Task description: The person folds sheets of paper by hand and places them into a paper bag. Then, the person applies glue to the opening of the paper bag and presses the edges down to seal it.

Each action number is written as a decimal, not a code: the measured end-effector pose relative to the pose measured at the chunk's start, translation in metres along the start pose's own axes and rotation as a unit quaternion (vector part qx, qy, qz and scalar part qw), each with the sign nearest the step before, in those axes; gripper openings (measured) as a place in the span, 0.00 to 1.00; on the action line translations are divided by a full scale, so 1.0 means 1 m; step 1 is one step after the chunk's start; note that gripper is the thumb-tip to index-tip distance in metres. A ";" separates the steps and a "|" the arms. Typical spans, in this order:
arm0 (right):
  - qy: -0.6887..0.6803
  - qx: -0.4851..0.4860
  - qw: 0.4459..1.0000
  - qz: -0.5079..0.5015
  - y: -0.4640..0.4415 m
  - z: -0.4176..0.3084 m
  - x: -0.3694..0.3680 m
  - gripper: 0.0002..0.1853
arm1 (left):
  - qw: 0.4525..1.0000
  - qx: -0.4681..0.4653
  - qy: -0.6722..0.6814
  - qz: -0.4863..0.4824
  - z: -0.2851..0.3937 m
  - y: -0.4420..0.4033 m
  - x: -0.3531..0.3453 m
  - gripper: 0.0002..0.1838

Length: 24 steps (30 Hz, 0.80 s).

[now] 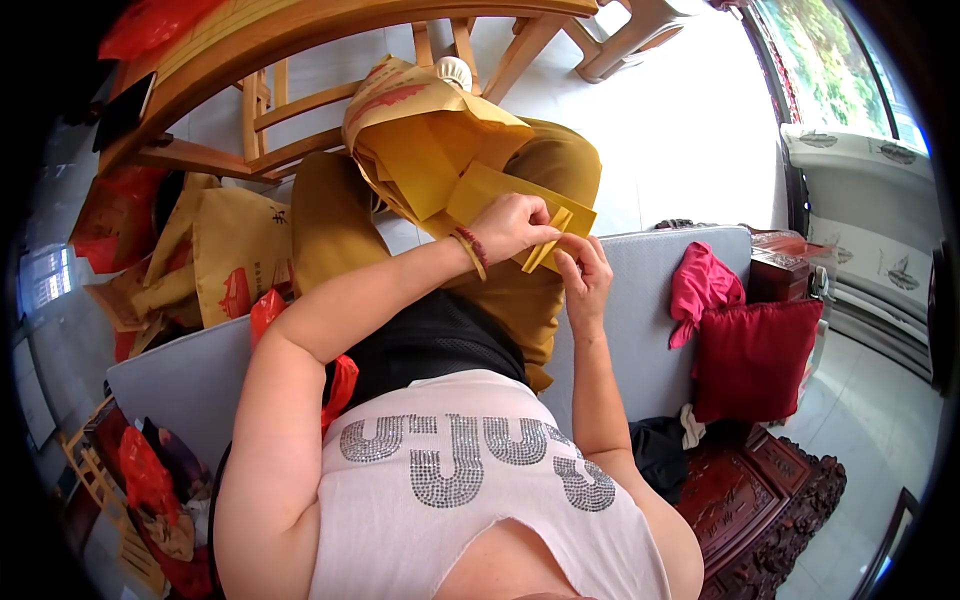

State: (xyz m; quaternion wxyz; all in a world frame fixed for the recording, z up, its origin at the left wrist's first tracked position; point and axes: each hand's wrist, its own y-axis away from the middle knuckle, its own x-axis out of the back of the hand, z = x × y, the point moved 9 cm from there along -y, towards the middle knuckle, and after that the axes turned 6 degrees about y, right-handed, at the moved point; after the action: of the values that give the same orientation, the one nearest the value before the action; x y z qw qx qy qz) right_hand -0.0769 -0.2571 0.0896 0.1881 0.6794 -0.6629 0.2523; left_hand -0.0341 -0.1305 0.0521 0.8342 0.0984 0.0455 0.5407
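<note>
A small strip of folded yellow paper (546, 243) sits between my hands above my lap. My left hand (513, 224), with bracelets at the wrist, pinches its left side. My right hand (584, 272) has its fingers curled at the strip's right edge, thumb and forefinger pressed close to it. Under my left hand a flat stack of yellow paper sheets (484, 188) rests over my thigh. Between my knees stands an open brown paper bag (440, 107) with red print, and more yellow sheets stick out of it.
I sit on a grey cushioned bench (650, 290). A wooden table (330, 45) is ahead, with a phone (127, 112) at its left. Printed paper bags (238, 245) lie left of my leg. A red cushion (755, 360) and pink cloth (706, 290) are at my right.
</note>
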 end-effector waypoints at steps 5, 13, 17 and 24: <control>0.026 -0.009 0.999 -0.019 -0.003 -0.007 -0.002 0.13 | 0.997 0.040 0.057 -0.024 -0.003 -0.001 -0.006 0.13; -0.083 -0.055 0.995 -0.021 -0.002 0.013 -0.005 0.09 | 0.963 0.066 0.242 -0.095 -0.016 -0.001 -0.013 0.09; -0.230 -0.155 0.961 0.004 0.006 0.055 -0.004 0.07 | 0.999 0.038 0.017 -0.034 -0.018 -0.004 0.040 0.08; -0.330 -0.177 0.925 0.070 0.009 0.059 0.001 0.07 | 0.938 0.050 -0.307 0.153 -0.044 -0.006 0.132 0.10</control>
State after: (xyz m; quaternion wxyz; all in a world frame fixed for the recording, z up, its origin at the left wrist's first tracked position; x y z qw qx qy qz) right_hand -0.0803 -0.2932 0.0424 0.0577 0.6318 -0.7672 -0.0945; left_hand 0.0171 -0.0078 0.0115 0.7087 0.3074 -0.2012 0.6023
